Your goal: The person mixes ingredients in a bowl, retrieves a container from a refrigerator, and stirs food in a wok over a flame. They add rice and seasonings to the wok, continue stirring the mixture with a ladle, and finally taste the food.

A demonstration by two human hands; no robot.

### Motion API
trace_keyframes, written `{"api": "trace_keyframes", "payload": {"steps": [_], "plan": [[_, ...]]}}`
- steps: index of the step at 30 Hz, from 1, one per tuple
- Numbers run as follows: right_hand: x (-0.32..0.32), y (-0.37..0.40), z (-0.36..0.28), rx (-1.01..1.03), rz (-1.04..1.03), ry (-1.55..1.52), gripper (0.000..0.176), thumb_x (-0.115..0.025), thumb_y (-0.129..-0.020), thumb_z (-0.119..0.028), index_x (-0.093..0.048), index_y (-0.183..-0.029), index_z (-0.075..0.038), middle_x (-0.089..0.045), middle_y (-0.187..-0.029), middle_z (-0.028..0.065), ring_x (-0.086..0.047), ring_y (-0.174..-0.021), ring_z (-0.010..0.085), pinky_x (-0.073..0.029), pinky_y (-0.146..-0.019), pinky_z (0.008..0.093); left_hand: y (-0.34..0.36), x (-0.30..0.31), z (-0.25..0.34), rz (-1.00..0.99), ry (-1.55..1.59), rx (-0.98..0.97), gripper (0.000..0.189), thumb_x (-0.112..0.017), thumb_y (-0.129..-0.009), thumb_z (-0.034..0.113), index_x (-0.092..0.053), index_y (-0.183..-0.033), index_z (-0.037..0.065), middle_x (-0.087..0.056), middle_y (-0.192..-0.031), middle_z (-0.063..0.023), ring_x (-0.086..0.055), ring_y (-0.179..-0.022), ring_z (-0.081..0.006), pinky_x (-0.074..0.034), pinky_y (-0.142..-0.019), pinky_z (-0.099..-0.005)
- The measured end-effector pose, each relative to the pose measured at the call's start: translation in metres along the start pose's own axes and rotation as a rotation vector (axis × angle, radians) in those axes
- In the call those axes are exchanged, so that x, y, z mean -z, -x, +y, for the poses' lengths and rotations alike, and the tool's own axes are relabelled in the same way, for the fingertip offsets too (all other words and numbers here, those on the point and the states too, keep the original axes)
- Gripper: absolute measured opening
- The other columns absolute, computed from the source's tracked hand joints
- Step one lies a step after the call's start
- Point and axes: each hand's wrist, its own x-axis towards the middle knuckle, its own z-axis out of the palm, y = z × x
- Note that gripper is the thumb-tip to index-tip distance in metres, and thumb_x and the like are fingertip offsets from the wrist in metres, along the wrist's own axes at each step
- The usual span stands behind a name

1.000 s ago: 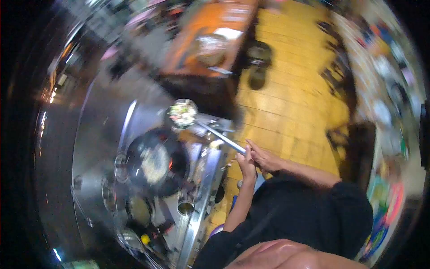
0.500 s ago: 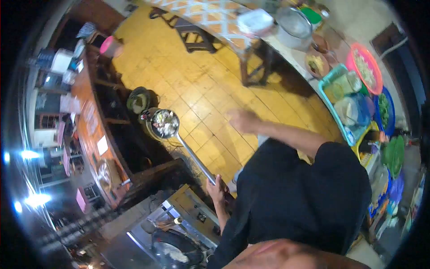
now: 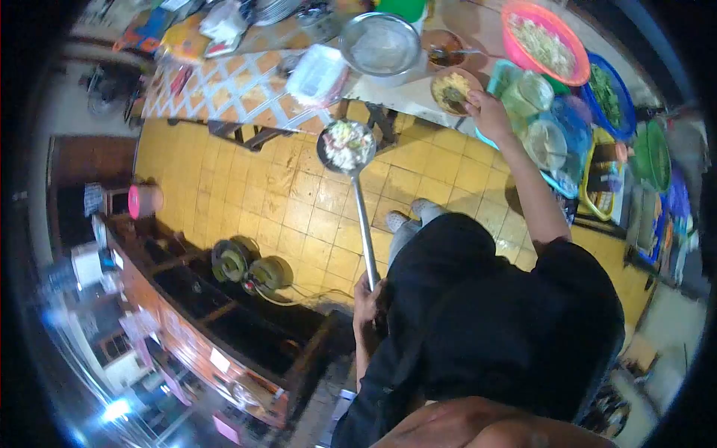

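Note:
My left hand (image 3: 367,299) is wrapped round the long metal handle of a ladle (image 3: 361,216). The ladle's wide round bowl is over the floor near the table edge, filled with a white, yellow and reddish food mixture (image 3: 348,145). My right hand (image 3: 489,113) reaches to a small brown bowl (image 3: 441,104) of yellow chopped food. Its fingers are closed at the rim on what looks like a small spoon (image 3: 452,95) dipped in the bowl; the grip itself is partly hidden.
Close to the bowl are a dark sauce bowl (image 3: 442,48), a metal pot (image 3: 379,45), a pink basin (image 3: 545,45) of shredded vegetable, a turquoise tray (image 3: 489,134) and a blue basin (image 3: 609,93) of greens. Gas cylinders (image 3: 269,272) stand by the wooden counter (image 3: 187,328).
My view has turned from the stove and counter toward the table. The ladle has swung with me to the table edge. My right hand, earlier over the floor, is now at the brown bowl.

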Motion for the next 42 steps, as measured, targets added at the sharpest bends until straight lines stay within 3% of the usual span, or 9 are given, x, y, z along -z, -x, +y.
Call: {"api": "trace_keyframes", "payload": {"steps": [10,13,16,19,20,25,28,37,42], "plan": [[0.082,0.094,0.078,-0.35,0.229,0.319,0.025,-0.057,-0.082,-0.015,-0.061,-0.107,-0.017,-0.062,-0.102,0.0177,-0.062,-0.087,0.0367,-0.051,-0.073,0.0464,-0.068,-0.02,0.071,-0.408,-0.204,0.083,0.014,-0.059,-0.085,0.011,-0.047,-0.084,0.004,-0.049,-0.058,-0.0018,-0.044,-0.041,-0.0099,-0.037,-0.038,-0.025],[0.1,0.099,0.112,-0.394,0.146,0.376,0.021,-0.055,-0.083,-0.015,-0.065,-0.101,-0.012,-0.065,-0.096,0.0192,-0.064,-0.087,0.0363,-0.052,-0.072,0.0465,-0.078,-0.034,0.07,-0.422,-0.299,0.071,0.013,-0.06,-0.084,0.011,-0.049,-0.084,0.004,-0.048,-0.059,-0.0003,-0.043,-0.045,-0.0084,-0.036,-0.041,-0.0236],[0.099,0.086,0.132,-0.531,-0.402,0.702,0.024,-0.051,-0.083,-0.015,-0.067,-0.099,-0.007,-0.067,-0.098,0.0166,-0.065,-0.093,0.0323,-0.051,-0.078,0.0439,-0.085,-0.059,0.072,-0.427,-0.315,0.036,0.014,-0.062,-0.083,0.011,-0.05,-0.085,0.004,-0.047,-0.06,0.0013,-0.042,-0.049,-0.0071,-0.034,-0.044,-0.0228],[0.085,0.094,0.174,-0.385,-0.443,0.845,0.021,-0.052,-0.083,-0.016,-0.07,-0.091,-0.009,-0.068,-0.096,0.0147,-0.066,-0.094,0.0302,-0.048,-0.086,0.0409,-0.091,-0.1,0.081,-0.428,-0.32,-0.022,0.014,-0.063,-0.081,0.011,-0.05,-0.085,0.004,-0.046,-0.06,0.0019,-0.042,-0.049,-0.007,-0.033,-0.045,-0.0229],[0.08,0.103,0.178,-0.283,-0.257,0.936,0.017,-0.056,-0.08,-0.014,-0.071,-0.084,-0.009,-0.069,-0.092,0.0135,-0.066,-0.091,0.0279,-0.044,-0.09,0.0378,-0.093,-0.116,0.084,-0.439,-0.309,-0.069,0.015,-0.063,-0.081,0.011,-0.05,-0.084,0.005,-0.046,-0.06,0.0018,-0.042,-0.048,-0.0074,-0.033,-0.044,-0.0231],[0.108,0.1,0.189,-0.311,-0.443,0.754,0.016,-0.057,-0.076,-0.01,-0.069,-0.087,-0.008,-0.067,-0.084,0.0135,-0.067,-0.087,0.0269,-0.053,-0.075,0.0386,-0.093,-0.182,0.105,-0.418,-0.209,0.135,0.016,-0.063,-0.082,0.01,-0.048,-0.088,0.006,-0.047,-0.058,-0.0003,-0.043,-0.042,-0.0087,-0.035,-0.039,-0.0238],[0.116,0.1,0.201,-0.1,-0.068,0.615,0.013,-0.058,-0.082,-0.015,-0.068,-0.089,-0.013,-0.066,-0.088,0.0063,-0.066,-0.074,0.0248,-0.055,-0.062,0.0379,-0.089,-0.215,0.123,-0.381,-0.171,0.218,0.018,-0.063,-0.082,0.01,-0.047,-0.088,0.005,-0.048,-0.057,-0.0016,-0.043,-0.041,-0.009,-0.035,-0.038,-0.0242],[0.118,0.111,0.208,-0.1,-0.38,0.547,0.019,-0.053,-0.077,-0.009,-0.067,-0.091,-0.013,-0.064,-0.089,0.0053,-0.065,-0.077,0.0247,-0.055,-0.062,0.0385,-0.081,-0.239,0.122,-0.408,-0.133,0.179,0.018,-0.062,-0.084,0.01,-0.045,-0.087,0.004,-0.048,-0.057,-0.0018,-0.043,-0.041,-0.0089,-0.035,-0.038,-0.0241],[0.113,0.12,0.193,-0.123,-0.337,0.403,0.019,-0.054,-0.078,-0.014,-0.068,-0.089,-0.017,-0.066,-0.086,0.0061,-0.064,-0.083,0.0272,-0.053,-0.068,0.0402,-0.075,-0.238,0.12,-0.387,-0.342,0.039,0.02,-0.064,-0.084,0.013,-0.046,-0.083,0.004,-0.048,-0.058,-0.0013,-0.043,-0.042,-0.0093,-0.035,-0.039,-0.0241]]}}
